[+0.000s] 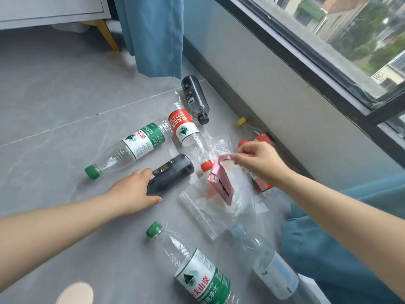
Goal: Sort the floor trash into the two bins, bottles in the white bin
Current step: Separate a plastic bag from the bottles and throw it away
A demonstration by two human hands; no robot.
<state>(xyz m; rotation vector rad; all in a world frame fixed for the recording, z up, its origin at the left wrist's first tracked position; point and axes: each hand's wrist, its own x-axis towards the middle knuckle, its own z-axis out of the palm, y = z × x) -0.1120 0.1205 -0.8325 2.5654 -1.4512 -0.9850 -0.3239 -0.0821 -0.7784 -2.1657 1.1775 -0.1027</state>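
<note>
Trash lies scattered on the grey floor (54, 102). My left hand (133, 191) grips a dark bottle (173, 172) lying on the floor. A little above the floor, my right hand (260, 161) pinches the top of a pink carton (221, 183). Under the carton lies a clear plastic bag (203, 211). Around them lie a green-label bottle (131, 148), a red-label bottle (186, 130), a second dark bottle (195, 99), another green-capped bottle (197, 270) and a pale blue-capped bottle (267, 264). No bin is in view.
A wall under a window (274, 95) runs along the right, with a yellow-capped bottle (247, 126) and a red carton (263, 139) at its foot. A blue curtain (153, 34) hangs at the back, blue fabric (328, 249) lies at the right, and a furniture leg (107, 34) stands behind.
</note>
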